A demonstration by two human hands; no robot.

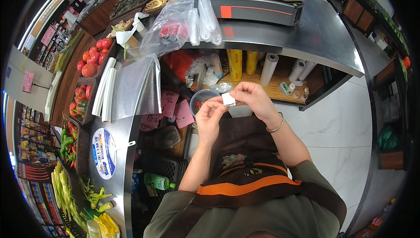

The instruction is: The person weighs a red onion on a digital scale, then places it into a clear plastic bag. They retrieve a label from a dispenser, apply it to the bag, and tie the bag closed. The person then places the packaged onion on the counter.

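Observation:
A small white paper label (228,99) is pinched between the fingertips of both hands, in front of my apron. My left hand (211,113) grips its left and lower edge. At its upper right, the thumb and fingers of my right hand (251,98) hold it; a bangle circles that wrist. Just behind my left fingers, a blue-grey plastic basket (199,97) stands partly hidden with something red inside. Pink cards (183,113) bearing handwriting lie left of the basket, under the counter.
The steel counter (315,37) curves ahead and along my left, carrying a weighing scale (257,8), clear plastic bags (175,24) and film rolls (106,93). Tomatoes (93,57) and peppers (69,142) sit in wicker baskets beyond it. More rolls (269,69) stand on the wooden shelf beneath.

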